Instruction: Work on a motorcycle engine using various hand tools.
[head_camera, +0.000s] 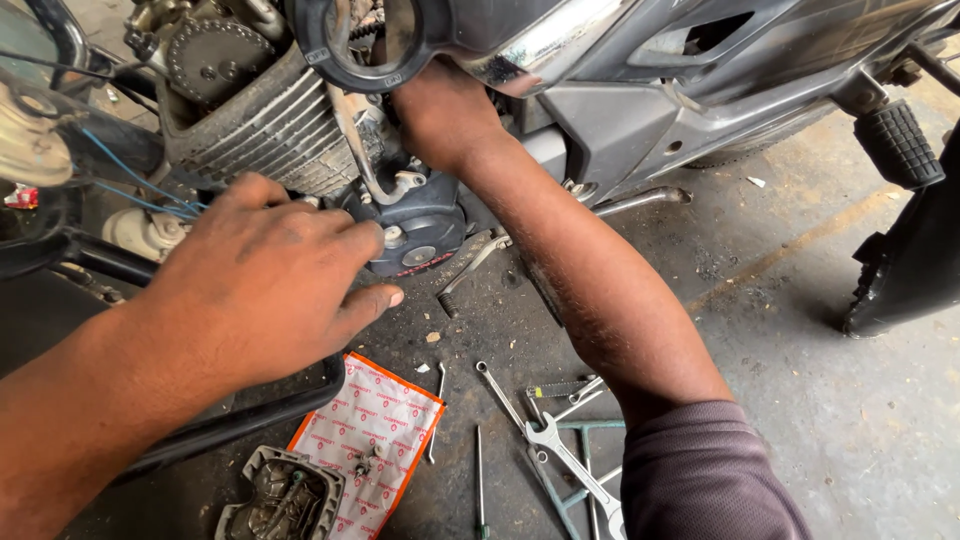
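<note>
The motorcycle engine, with its finned cylinder, is the landmark here. The left hand lies spread over the lower front of the engine, fingers loosely bent against the dark round side cover, thumb pointing toward the floor; it closes on nothing that I can see. The right hand reaches up behind the engine, under the chrome-edged body panel, and its fingers are hidden there, so I cannot tell whether it grips anything. Just right of the side cover the kick lever hangs down. On the concrete floor below the engine lie a red-and-white printed packet, a grey cast metal cover touching its corner, and, to the right of the packet, several spanners, one combination wrench nearest the engine.
</note>
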